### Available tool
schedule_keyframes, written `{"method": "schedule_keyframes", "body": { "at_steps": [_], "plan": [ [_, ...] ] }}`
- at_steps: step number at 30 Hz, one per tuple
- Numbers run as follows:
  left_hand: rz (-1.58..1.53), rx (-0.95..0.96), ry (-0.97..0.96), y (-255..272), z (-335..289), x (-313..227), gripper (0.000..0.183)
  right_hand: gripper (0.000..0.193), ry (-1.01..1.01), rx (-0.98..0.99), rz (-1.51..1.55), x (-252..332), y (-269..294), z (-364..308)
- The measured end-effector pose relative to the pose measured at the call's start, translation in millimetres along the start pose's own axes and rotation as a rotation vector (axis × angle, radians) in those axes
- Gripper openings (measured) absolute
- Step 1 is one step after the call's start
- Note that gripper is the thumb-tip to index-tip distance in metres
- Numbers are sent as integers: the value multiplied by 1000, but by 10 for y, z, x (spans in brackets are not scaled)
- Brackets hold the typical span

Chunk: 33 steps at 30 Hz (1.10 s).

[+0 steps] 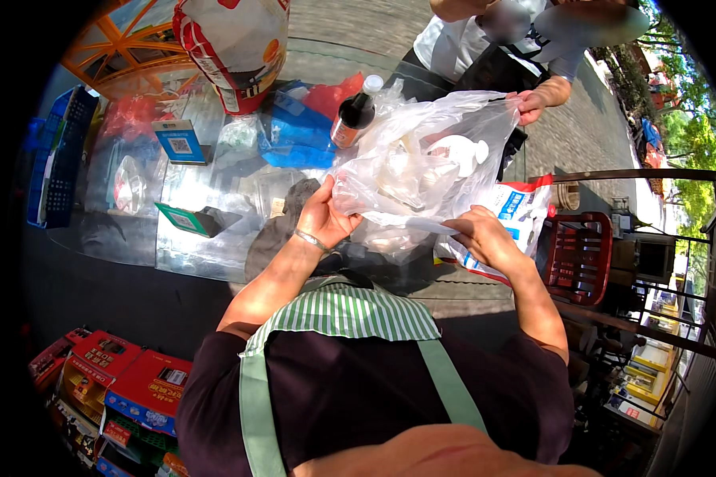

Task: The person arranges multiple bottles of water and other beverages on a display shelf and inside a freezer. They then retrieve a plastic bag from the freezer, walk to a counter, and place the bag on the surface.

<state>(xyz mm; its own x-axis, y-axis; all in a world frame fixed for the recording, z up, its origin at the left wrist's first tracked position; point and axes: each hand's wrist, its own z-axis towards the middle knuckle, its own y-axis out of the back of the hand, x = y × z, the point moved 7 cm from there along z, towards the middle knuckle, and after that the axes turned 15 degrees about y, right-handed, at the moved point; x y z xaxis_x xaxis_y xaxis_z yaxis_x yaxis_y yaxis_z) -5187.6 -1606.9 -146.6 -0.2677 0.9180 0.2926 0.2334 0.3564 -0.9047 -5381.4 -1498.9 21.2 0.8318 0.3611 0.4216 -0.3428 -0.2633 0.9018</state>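
Note:
A thin clear plastic bag (406, 179) is spread over the counter in front of me, its mouth pulled wide. My left hand (326, 216) pinches its near left edge, a bracelet on the wrist. Its near right edge is gripped by my right hand (489, 237). Another person's hand (533, 105) holds the far right corner. A white bottle (457, 153) with a white cap lies in the bag. Just beyond the bag's left side stands a dark sauce bottle (356, 115) with a white cap. A red, white and blue package (517, 208) lies beside my right hand.
Blue plastic (298, 133) and red plastic (332, 97) lie left of the sauce bottle. A blue code stand (181, 143) and a green one (187, 219) stand on the glass counter. Behind is a large sack (239, 48). A red basket (577, 258) is at right, boxes (147, 389) lower left.

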Motion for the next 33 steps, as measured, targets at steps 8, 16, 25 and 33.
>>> {"method": "schedule_keyframes", "body": {
  "at_steps": [8,16,25,33],
  "plan": [
    [8,-48,17,45,43,49,29,25,11,-6,-10,28,-1,-84],
    [33,14,40,53,37,59,29,26,32,-35,-5,30,-5,-94],
    [12,48,49,-33,43,103,31,27,29,-32,-11,39,-3,-125],
    [9,115,86,-26,42,85,32,26,68,-60,-8,16,18,-117]
  ]
}}
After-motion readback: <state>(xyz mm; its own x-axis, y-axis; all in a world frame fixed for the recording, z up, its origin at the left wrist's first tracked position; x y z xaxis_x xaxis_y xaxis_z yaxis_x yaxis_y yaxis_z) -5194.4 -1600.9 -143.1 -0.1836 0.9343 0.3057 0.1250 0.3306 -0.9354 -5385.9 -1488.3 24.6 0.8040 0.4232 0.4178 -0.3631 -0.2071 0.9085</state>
